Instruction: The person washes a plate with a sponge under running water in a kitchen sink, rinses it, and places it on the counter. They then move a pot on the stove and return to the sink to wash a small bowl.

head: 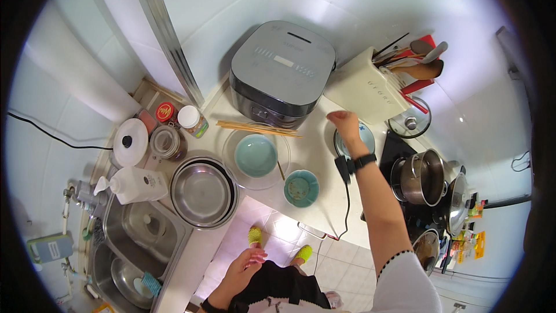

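Observation:
My right hand (345, 125) reaches over a stack of bowls or plates with a blue pattern (367, 139); its fingers are partly hidden and I cannot tell whether they touch anything. A black device (343, 168) with a cable lies beside my wrist. My left hand (246, 265) hangs near my waist with bent fingers and nothing visible in it. A celadon bowl (256, 155) sits in a clear glass bowl (284, 156), with wooden chopsticks (256, 128) across the rim. Nearer me, a scalloped teal bowl (301, 188) contains brownish residue.
A rice cooker (282, 65) stands at the back, beside a cream utensil holder (365, 87). Steel basins (202, 191), a pump bottle (139, 184), jars (168, 141) and a double sink (173, 243) are on the left. A steel pot (428, 178) stands on the right.

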A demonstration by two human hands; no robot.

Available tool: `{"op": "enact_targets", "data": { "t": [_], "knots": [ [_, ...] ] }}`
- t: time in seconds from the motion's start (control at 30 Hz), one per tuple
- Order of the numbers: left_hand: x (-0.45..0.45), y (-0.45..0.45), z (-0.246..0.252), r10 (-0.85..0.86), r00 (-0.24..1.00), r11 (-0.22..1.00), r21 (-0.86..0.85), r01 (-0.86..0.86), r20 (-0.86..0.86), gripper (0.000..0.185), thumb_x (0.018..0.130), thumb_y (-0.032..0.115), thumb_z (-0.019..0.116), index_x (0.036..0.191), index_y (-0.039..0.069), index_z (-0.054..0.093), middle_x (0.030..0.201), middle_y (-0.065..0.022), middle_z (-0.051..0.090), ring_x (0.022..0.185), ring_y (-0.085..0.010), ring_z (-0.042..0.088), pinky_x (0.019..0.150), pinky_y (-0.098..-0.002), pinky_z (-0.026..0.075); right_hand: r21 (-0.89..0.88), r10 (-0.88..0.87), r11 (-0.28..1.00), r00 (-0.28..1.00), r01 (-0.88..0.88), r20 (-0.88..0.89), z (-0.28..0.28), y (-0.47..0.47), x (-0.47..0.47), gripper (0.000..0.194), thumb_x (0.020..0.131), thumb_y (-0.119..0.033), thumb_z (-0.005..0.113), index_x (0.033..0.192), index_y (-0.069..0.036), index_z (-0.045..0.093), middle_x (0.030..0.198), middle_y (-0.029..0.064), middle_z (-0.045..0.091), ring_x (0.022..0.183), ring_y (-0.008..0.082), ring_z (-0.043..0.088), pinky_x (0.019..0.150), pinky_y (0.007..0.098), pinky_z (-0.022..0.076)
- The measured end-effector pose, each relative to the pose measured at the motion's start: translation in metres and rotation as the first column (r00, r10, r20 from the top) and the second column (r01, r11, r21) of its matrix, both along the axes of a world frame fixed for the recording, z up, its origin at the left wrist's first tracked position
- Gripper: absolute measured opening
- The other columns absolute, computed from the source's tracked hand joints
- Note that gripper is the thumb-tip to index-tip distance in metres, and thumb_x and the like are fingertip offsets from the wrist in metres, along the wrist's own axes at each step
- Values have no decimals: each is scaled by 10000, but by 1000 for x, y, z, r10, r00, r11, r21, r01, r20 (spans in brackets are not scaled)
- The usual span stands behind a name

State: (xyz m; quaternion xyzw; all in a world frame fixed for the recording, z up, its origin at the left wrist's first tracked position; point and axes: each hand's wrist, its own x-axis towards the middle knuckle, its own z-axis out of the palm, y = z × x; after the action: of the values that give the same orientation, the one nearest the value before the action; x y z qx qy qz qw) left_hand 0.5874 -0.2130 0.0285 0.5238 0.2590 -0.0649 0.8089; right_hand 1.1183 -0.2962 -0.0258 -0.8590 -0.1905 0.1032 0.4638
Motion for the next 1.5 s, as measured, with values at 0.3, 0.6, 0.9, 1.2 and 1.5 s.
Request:
{"op": "enact_targets", "data": {
  "t": [0.3, 0.6, 0.9, 1.2, 1.5],
  "knots": [
    [-15, -1, 23, -31, 999, 999, 6, 31, 41, 304, 966, 39, 565, 1269, 15, 551, 1178, -68, 642, 1060, -158, 616, 969, -300, 476, 606, 253, 456, 557, 652, -791, 55, -95, -155, 129, 969, -166, 669, 1039, -59, 682, 928, 13, 702, 817, 123, 634, 734, 275, 502],
    [-58, -46, 54, 78, 995, 992, 91, -83, 57, 324, 934, 20, 536, 1256, 3, 558, 1198, -102, 636, 1099, -199, 602, 1003, -340, 460, 749, 602, 344, 479, 567, -639, 113, -116, -263, 115, 994, -145, 618, 1012, -41, 663, 941, 58, 684, 891, 170, 599, 821, 325, 499],
    [-176, -108, 87, 371, 929, 908, 213, -361, -7, 289, 975, 90, 578, 1257, 30, 571, 1184, -50, 624, 1094, -156, 595, 961, -299, 474, 716, 772, 567, 40, 406, -634, 118, -74, -391, 66, 950, -99, 643, 978, -40, 646, 899, 52, 653, 859, 161, 585, 819, 299, 460],
    [-362, -94, 92, 729, 685, 607, 465, -645, -2, 274, 967, 106, 587, 1225, 19, 615, 1120, -64, 667, 948, -143, 627, 822, -299, 524, 704, 639, 709, -376, -49, -671, 137, 28, -624, 122, 931, -83, 681, 1002, 16, 688, 953, 107, 704, 884, 176, 645, 808, 304, 517],
    [-580, -102, 61, 827, 548, 504, 603, -619, -128, 259, 959, 155, 642, 1179, 19, 647, 1060, -107, 715, 893, -188, 669, 835, -311, 531, 690, 343, 547, -625, -474, -701, 126, 118, -936, 162, 922, -122, 709, 1045, -18, 692, 1017, 67, 703, 918, 138, 630, 850, 272, 498]
  ]
}}
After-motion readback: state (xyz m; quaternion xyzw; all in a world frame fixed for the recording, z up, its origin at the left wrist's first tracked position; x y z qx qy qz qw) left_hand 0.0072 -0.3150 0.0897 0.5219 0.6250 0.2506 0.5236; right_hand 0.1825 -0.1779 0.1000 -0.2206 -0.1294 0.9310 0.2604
